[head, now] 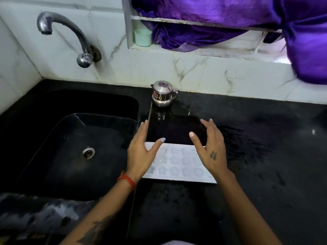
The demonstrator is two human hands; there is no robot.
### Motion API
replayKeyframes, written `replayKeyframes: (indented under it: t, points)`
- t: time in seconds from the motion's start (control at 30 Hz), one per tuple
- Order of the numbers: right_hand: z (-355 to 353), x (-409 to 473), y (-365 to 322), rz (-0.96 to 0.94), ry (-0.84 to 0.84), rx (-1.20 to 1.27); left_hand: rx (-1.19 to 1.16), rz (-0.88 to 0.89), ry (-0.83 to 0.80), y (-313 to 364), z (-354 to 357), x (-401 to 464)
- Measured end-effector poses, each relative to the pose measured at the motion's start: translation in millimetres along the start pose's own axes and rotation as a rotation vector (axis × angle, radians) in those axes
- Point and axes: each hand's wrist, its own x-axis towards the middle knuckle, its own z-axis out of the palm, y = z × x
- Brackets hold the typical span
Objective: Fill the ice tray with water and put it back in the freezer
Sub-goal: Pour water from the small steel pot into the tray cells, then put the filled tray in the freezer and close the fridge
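Observation:
A pale ice tray with shaped moulds lies flat on the black counter, just right of the sink. My left hand hovers over the tray's left end, fingers spread and straight, holding nothing. Over the tray's right end my right hand hangs with relaxed, spread fingers, also holding nothing. Both hands cover parts of the tray. I cannot tell whether the moulds hold water.
A black sink with a metal drain lies to the left under a curved tap. A small steel pot stands at the counter's back. A green cup and purple cloth sit in the window niche.

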Motion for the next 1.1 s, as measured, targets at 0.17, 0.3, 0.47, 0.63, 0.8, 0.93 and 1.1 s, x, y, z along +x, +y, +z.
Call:
replayKeyframes:
  t: [0.17,0.3,0.47,0.63,0.8,0.93,1.1]
  points:
    - [-7,-39,20,0.057,0.009,-0.109,0.103,-0.099,-0.015,-16,-6,-39]
    - [-5,-62,33,0.174,0.011,-0.247,0.214,-0.202,-0.027,-23,-10,-58]
    - [-6,-67,37,0.349,-0.145,-0.318,0.258,-0.332,-0.090,-29,-11,-60]
    - [-10,-60,38,0.425,-0.236,-0.245,0.115,-0.361,-0.075,-28,-8,-58]
    - [-13,-56,33,0.479,-0.235,-0.173,0.037,-0.368,-0.040,-28,-6,-59]
    - [-12,-56,29,0.467,-0.222,-0.125,0.004,-0.387,0.009,-30,-8,-63]
    - [-9,-53,17,0.399,-0.224,-0.098,-0.014,-0.392,0.093,-26,-23,-70]
